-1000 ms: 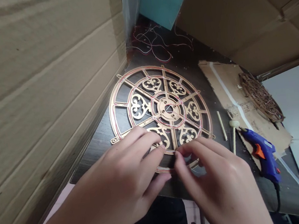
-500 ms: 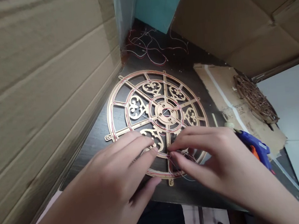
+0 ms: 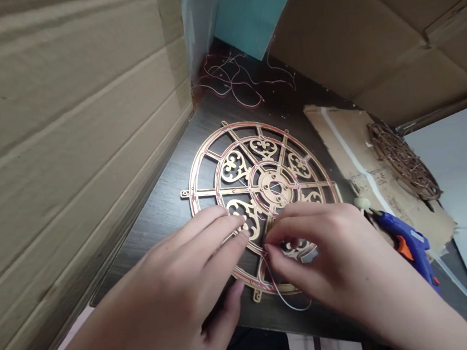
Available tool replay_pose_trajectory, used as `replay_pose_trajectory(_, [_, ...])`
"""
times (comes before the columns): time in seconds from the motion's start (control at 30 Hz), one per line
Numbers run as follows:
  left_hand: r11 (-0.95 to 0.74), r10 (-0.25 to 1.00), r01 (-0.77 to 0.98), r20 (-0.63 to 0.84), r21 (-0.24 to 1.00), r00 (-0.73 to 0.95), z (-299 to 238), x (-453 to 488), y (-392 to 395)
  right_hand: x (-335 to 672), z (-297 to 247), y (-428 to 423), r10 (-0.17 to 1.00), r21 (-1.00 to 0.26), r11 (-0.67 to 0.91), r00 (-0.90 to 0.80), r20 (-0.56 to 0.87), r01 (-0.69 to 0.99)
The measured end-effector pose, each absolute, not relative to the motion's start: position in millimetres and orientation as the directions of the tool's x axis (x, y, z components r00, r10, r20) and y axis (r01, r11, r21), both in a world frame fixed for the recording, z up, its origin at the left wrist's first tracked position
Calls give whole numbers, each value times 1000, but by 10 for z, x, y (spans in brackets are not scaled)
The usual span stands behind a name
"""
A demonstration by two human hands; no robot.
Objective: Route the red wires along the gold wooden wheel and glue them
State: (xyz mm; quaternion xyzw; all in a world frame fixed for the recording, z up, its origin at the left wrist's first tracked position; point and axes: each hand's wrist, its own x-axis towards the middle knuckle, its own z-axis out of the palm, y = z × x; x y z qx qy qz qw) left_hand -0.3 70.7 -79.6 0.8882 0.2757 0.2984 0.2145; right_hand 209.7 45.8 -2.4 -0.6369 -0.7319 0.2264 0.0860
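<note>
A gold-coloured round openwork frame (image 3: 273,177), with spokes, rings and scroll ornaments, lies on the dark table. Thin red and white wires run along its rings and spokes. My left hand (image 3: 186,276) grips the frame's near left side, its fingers over the rings and its thumb apart at the outer rim. Beside it, my right hand (image 3: 321,243) pinches a thin red-and-white wire (image 3: 288,305) at a near spoke, with thumb and index finger together. A loose loop of this wire hangs past the near rim. My hands hide parts of the frame's near side.
A blue glue gun (image 3: 410,245) with an orange trigger lies at the right. Behind it are a cardboard sheet (image 3: 338,135) and a brown round lattice piece (image 3: 404,161). Tangled wires (image 3: 233,82) lie at the back. A ridged cardboard-coloured wall (image 3: 85,130) borders the left.
The frame has turned clockwise and sits slightly further right in view. The right thumb and index finger have closed together on the wire, and its loose loop now shows more plainly.
</note>
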Motion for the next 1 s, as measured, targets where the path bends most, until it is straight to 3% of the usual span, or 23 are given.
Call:
replay_pose_trajectory(0.2, [-742,616,344,383,576,689,-753,16,724,2076,-26,501,952,-327,226,-279,-125,918])
replay_pose_trajectory(0.4, [-749,612,349,387,563,690,-744,27,738,2095,-60,471,945,-301,204,-267,-187,931])
replay_pose_trajectory(0.73, [-745,623,355,399,565,673,-775,-3,715,2231,-103,412,971,-495,49,-156,-178,868])
replay_pose_trajectory(1.0, [-740,638,379,402,556,656,-769,1,720,2302,-10,491,958,-497,103,-220,-182,862])
